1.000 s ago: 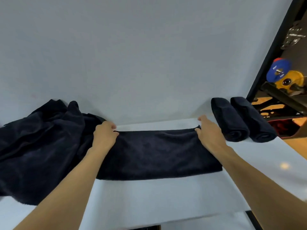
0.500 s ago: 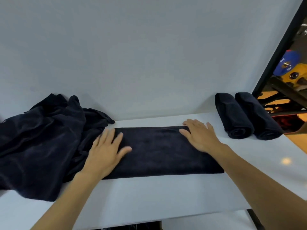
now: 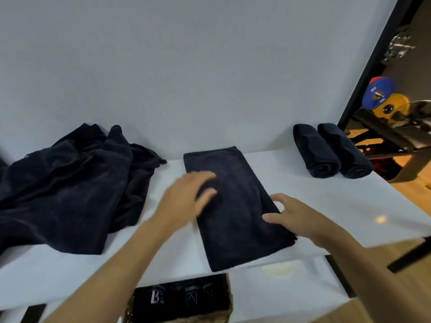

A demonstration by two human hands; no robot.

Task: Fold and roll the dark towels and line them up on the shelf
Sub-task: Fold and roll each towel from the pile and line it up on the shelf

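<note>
- Towel (image 3: 235, 206), dark and folded into a long strip, is laid flat in the middle of the white shelf (image 3: 338, 206). Its length runs from the wall (image 3: 210, 66) to the shelf's front edge.
- The left grip (image 3: 186, 199) is blurred and released. Its straight fingers are spread over the left edge of the strip and touch the cloth.
- The right grip (image 3: 298, 217) is also released. Its thumb is laid on top of the cloth near the right edge, its forefinger is set at that edge, and bare shelf is seen between the 2.
- A heap of unfolded dark towels (image 3: 70, 187) is piled at the left end of the shelf against the wall, near the strip but apart from it.
- 1 rolled towel (image 3: 314, 152) and a 2nd rolled towel (image 3: 345, 150) are lined up side by side at the right end, touching, with their spiral ends turned to the front.
- A black box (image 3: 182, 297) with pale lettering is seen below the front edge.
- Blue and yellow weight plates (image 3: 380, 92) are seen beyond the right end.
</note>
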